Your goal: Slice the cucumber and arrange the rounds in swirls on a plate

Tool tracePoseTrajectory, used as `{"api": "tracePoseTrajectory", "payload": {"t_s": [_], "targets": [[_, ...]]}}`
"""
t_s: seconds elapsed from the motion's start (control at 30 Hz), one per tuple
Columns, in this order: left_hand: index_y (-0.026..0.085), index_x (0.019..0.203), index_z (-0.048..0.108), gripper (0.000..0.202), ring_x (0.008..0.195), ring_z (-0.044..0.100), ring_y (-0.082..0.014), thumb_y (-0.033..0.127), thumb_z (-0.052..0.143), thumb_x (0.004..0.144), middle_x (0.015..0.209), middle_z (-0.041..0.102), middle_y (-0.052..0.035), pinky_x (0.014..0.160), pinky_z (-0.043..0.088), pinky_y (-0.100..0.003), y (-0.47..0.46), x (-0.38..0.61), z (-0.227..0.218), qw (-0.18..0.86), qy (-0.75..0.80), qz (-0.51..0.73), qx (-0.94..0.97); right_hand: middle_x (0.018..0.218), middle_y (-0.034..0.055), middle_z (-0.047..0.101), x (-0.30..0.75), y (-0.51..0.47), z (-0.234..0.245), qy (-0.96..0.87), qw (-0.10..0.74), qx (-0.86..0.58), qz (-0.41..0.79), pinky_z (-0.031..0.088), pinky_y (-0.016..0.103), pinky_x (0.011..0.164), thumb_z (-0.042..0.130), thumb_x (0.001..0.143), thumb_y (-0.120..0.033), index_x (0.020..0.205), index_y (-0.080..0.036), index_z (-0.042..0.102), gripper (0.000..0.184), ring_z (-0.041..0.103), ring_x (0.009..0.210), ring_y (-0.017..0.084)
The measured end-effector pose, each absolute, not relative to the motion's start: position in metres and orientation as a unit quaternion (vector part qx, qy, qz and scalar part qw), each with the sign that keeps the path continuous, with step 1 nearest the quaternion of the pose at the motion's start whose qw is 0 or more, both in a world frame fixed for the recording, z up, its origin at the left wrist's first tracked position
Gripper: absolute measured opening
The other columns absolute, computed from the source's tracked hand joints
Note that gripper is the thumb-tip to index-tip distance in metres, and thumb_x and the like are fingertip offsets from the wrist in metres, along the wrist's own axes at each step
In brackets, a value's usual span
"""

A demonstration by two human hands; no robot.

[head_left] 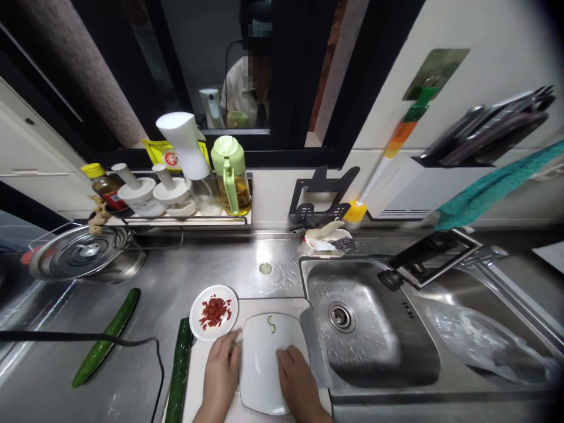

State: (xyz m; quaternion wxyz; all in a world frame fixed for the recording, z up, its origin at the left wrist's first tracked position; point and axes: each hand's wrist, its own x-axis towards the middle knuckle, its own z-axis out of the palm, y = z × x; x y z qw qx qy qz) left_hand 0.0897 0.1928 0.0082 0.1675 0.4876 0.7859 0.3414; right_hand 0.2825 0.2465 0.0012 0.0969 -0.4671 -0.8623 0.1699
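A white square plate (259, 376) with rounded corners lies on a pale cutting board (200, 376). One thin curled green slice (271, 325), apparently cucumber, sits near its far edge. By the plate's left edge, my left hand (219, 373) has its fingers bent and closed, with a bit of green at the fingertips. My right hand (299, 379) is over the plate's right side, fingers pressed together and pointing down; what they pinch, if anything, is hidden. A small white plate of red goji berries (214, 311) stands beyond my left hand. A cucumber piece (179, 370) lies along the board's left side.
Another cucumber (106, 338) rests on the steel counter (171, 270), where a black cable (132, 339) crosses the view. A lidded pot (88, 252) and a rack of seasoning jars (171, 194) stand behind. At right is a wet sink (370, 364) with a faucet (392, 279).
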Motion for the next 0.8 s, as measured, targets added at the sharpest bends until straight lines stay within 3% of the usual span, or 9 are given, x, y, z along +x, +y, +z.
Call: {"api": "tracePoseTrajectory", "payload": {"t_s": [0.23,0.47,0.8], "targets": [[0.015,0.111,0.06,0.038,0.092,0.062,-0.0243,0.038,0.045,0.085,0.103,0.065,-0.0114,0.084,0.05,-0.04,0.164,0.077,-0.007,0.186,0.833,0.31,0.419,0.088,0.0048,0.059,0.292,0.227,-0.007,-0.877,0.12,-0.439,0.154,0.042,0.028,0.075,0.044,0.082,-0.009,0.093,-0.023,0.056,0.021,0.057,0.084,0.019],[0.019,0.105,0.064,0.033,0.09,0.063,-0.0223,0.038,0.044,0.086,0.099,0.066,-0.0097,0.083,0.05,-0.036,0.168,0.081,-0.004,0.191,0.822,0.317,0.433,0.082,0.0026,0.058,0.293,0.22,-0.01,-0.882,0.125,-0.427,0.158,0.041,0.027,0.068,0.043,0.08,-0.008,0.09,-0.024,0.055,0.023,0.056,0.077,0.018],[0.02,0.096,0.067,0.029,0.088,0.063,-0.0217,0.033,0.044,0.085,0.095,0.067,-0.0081,0.081,0.049,-0.035,0.171,0.083,-0.002,0.167,0.812,0.318,0.46,0.086,0.0031,0.058,0.292,0.214,-0.006,-0.865,0.084,-0.455,0.194,0.04,0.029,0.075,0.042,0.081,-0.005,0.088,-0.023,0.056,0.025,0.055,0.082,0.018]]}}
